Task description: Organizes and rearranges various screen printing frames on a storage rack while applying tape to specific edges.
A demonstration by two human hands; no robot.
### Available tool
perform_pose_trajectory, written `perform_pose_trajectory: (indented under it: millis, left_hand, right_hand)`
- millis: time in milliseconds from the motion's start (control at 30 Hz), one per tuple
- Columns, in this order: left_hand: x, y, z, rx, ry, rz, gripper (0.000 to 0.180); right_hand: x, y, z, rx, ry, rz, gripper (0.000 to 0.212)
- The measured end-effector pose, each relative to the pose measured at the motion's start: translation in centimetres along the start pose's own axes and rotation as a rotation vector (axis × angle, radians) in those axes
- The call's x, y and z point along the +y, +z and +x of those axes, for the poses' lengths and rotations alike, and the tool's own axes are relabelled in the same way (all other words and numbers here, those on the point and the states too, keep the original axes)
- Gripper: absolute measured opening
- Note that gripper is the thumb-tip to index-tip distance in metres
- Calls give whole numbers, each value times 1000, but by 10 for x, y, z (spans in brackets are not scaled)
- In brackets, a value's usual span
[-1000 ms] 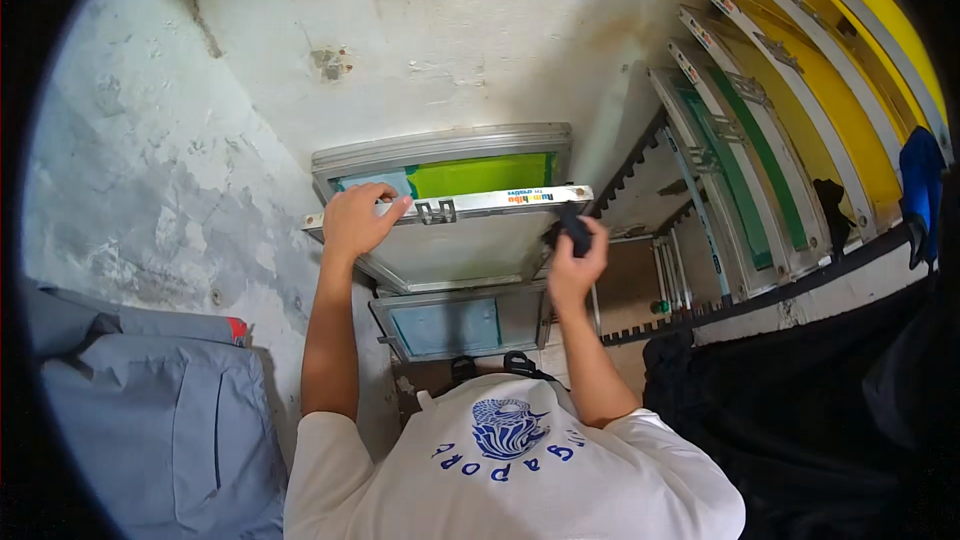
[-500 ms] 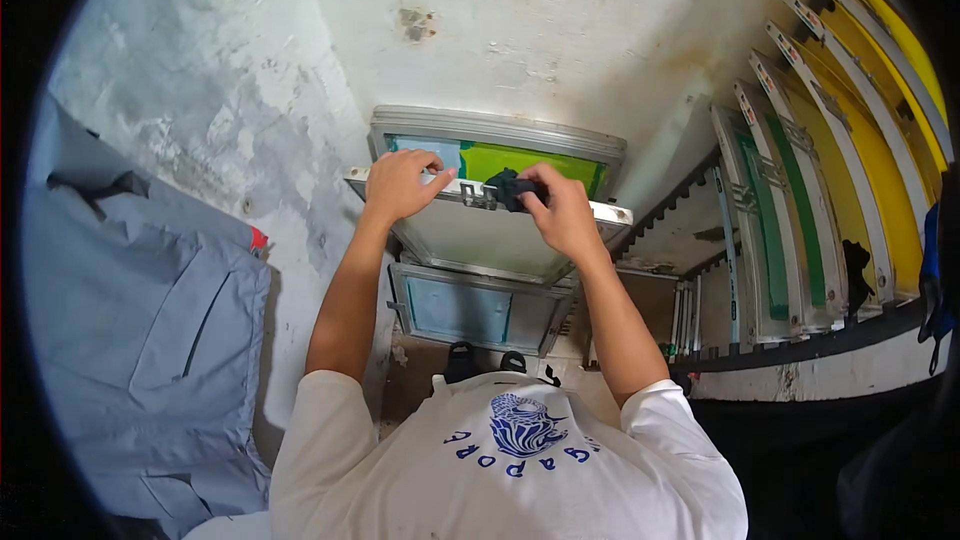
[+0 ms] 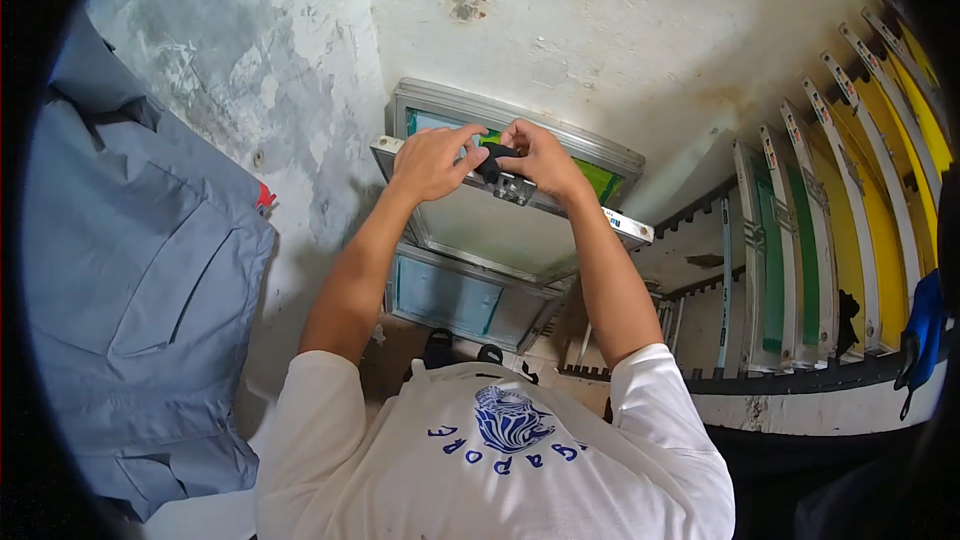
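Observation:
A screen-printing frame (image 3: 470, 225) with a silvery metal rim and a pale mesh leans upright in front of me. At the middle of its top bar is a small metal clip-like fitting (image 3: 512, 188). Just beside the fitting is a crumpled black cloth (image 3: 492, 162). My right hand (image 3: 537, 158) pinches the cloth from the right, fingers bent over it. My left hand (image 3: 437, 162) rests over the top bar, its thumb and forefinger closed on the cloth's left side. The fingers partly hide the cloth, so its full shape cannot be made out.
Behind stands another metal frame (image 3: 520, 112) with blue and green areas, against the stained wall (image 3: 600, 30). A blue-meshed frame (image 3: 445, 295) stands low by my feet. At right, a black notched rack (image 3: 715, 383) holds several frames. A grey jacket (image 3: 150, 270) hangs at left.
My left hand has moved right along the bar to the black cloth. The cloth now sits left of the metal fitting, between both hands. The whole view has shifted slightly.

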State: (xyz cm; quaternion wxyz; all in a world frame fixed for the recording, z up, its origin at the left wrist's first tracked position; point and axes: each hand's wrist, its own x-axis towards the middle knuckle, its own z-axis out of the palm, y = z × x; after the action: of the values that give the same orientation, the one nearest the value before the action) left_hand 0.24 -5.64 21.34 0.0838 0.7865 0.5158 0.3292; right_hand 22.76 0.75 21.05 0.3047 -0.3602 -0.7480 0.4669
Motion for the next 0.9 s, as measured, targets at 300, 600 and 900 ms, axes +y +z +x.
perform_pose_trajectory:
  millis: [300,600,900]
  left_hand:
    - [-42,-21,0,-69,169,31,38]
    - [-59,-17,18,-95,188,-129,32]
    - [-31,-25,29,-106,211,-137,25]
  right_hand:
    - [-16,20,15,-32,132,256,30]
    - [-1,14,5,527,67,29,34]
    - [-10,5,5,677,-40,-123,35]
